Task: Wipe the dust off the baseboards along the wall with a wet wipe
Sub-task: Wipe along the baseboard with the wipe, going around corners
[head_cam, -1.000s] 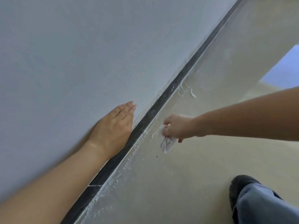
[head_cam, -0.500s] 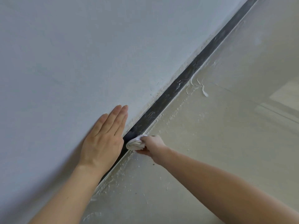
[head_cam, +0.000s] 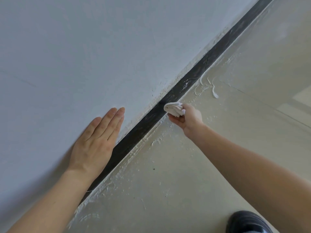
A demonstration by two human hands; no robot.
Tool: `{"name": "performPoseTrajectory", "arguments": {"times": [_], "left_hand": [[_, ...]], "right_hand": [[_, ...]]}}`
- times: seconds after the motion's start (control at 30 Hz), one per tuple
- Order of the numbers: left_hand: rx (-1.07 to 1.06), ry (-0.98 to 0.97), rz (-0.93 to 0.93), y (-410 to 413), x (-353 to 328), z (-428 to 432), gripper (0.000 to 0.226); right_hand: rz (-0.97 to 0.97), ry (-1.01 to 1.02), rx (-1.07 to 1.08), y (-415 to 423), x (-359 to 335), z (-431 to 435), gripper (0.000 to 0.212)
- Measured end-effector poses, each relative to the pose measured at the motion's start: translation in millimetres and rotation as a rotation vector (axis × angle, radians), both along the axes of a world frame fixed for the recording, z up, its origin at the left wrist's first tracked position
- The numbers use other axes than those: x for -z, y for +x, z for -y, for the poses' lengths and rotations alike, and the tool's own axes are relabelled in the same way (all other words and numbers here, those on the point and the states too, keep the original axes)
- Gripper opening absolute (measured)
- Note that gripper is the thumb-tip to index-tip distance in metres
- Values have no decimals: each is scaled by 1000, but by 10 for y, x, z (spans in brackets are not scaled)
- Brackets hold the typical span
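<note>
A dark baseboard [head_cam: 138, 132] runs diagonally from lower left to upper right between the pale grey wall [head_cam: 84, 56] and the cream floor [head_cam: 168, 182]. My right hand [head_cam: 188, 117] holds a folded white wet wipe [head_cam: 173, 109] and presses it against the baseboard near the middle of the view. My left hand [head_cam: 97, 140] lies flat on the wall just above the baseboard, fingers together and extended, holding nothing. White specks mark the baseboard further up to the right.
White plaster smears and crumbs [head_cam: 207, 86] line the floor edge along the baseboard. A black shoe [head_cam: 247, 221] shows at the bottom right corner. A lighter patch of floor [head_cam: 301, 98] lies at the far right.
My right hand carried the wipe from the floor onto the baseboard, then slid it up along the board to the right. My left hand stayed flat on the wall.
</note>
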State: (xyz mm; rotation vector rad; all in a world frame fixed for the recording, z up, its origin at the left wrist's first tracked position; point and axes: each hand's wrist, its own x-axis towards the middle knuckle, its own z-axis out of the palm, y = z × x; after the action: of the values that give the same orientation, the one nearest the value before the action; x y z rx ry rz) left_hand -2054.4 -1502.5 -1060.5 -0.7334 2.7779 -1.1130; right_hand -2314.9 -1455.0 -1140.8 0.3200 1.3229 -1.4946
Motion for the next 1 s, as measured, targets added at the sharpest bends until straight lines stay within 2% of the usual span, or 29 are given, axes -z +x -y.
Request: {"name": "performPoseTrajectory", "arguments": {"times": [0.07, 0.17, 0.27, 0.4, 0.7, 0.8, 0.9, 0.93, 1.0], "left_hand": [[2, -8, -9, -5, -4, 2, 72], [23, -23, -10, -16, -16, 0, 67], [33, -45, 13, -8, -17, -13, 61], [44, -79, 24, 4, -13, -17, 61], [51, -8, -60, 8, -2, -8, 63], [51, -9, -59, 9, 1, -4, 65], [51, -11, -49, 8, -2, -1, 68], [49, -16, -45, 8, -1, 1, 69], [44, -22, -33, 5, 0, 7, 72]], "right_hand": [[56, 43, -106, 164, 18, -122, 17], [112, 90, -462, 637, 39, -270, 14], [252, -16, -625, 1080, -9, -264, 15], [282, -85, -507, 1180, -111, -44, 21], [47, 22, -359, 415, -351, 167, 24], [21, 19, -199, 193, -333, 192, 23], [10, 14, 97, -2, -229, 156, 27], [-2, 27, 147, -27, -201, 116, 27], [-17, 88, 108, 34, -162, 6, 21]]}}
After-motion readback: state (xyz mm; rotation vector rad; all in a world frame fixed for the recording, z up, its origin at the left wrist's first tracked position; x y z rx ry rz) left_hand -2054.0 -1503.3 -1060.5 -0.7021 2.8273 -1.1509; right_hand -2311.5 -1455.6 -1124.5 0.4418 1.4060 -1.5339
